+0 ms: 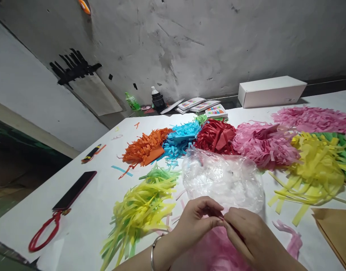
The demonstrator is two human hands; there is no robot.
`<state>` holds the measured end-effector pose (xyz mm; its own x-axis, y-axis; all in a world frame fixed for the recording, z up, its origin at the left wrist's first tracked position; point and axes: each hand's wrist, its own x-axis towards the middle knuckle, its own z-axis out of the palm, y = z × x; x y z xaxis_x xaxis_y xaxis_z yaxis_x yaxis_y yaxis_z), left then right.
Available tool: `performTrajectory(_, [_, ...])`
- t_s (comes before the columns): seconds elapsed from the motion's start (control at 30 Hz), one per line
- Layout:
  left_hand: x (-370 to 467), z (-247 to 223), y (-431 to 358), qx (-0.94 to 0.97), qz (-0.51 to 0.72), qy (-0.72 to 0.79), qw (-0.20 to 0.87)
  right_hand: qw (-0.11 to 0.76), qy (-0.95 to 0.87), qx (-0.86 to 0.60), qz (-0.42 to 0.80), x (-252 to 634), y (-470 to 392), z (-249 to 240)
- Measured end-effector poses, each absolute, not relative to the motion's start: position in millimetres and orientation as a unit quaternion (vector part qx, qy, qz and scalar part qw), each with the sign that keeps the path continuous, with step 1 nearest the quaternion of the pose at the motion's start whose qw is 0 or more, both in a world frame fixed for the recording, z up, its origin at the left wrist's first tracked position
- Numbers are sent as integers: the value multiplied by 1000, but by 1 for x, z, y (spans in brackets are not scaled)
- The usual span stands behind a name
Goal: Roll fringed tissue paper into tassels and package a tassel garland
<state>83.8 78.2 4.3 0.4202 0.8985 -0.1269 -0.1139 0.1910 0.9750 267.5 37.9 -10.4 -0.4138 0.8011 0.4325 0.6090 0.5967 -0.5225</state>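
Observation:
My left hand (199, 218), with a silver bangle at the wrist, and my right hand (245, 231) meet fingertip to fingertip near the front of the table. Both are closed in a pinch at the top of pink tissue paper fringe (218, 250), which hangs blurred between my forearms. The pinched part is mostly hidden by my fingers. Just beyond them lies a crumpled clear plastic bag (224, 180). Left of my hands is a loose heap of yellow and green paper strips (141, 207). A pink paper scrap (291, 237) rests at the right.
Orange (147, 146), blue (180, 139), red (216, 137), pink (263, 145) and yellow (317, 165) fringe bundles line the white table. Behind stand a white box (271, 92) and printed cards (201, 105). A phone (75, 190) and a cutter (91, 152) lie left; brown paper (335, 233) lies right.

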Motion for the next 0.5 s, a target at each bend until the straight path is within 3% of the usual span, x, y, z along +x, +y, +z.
performTrajectory(0.2, [78,8,80,607,366,395,584,314,-793,-451,263,271,38,-7])
performTrajectory(0.33, [78,9,80,668,368,384,521,325,-796,-445,250,271,37,-9])
performTrajectory(0.5, [74,5,81,647,346,381,563,317,-786,-464,259,269,37,-12])
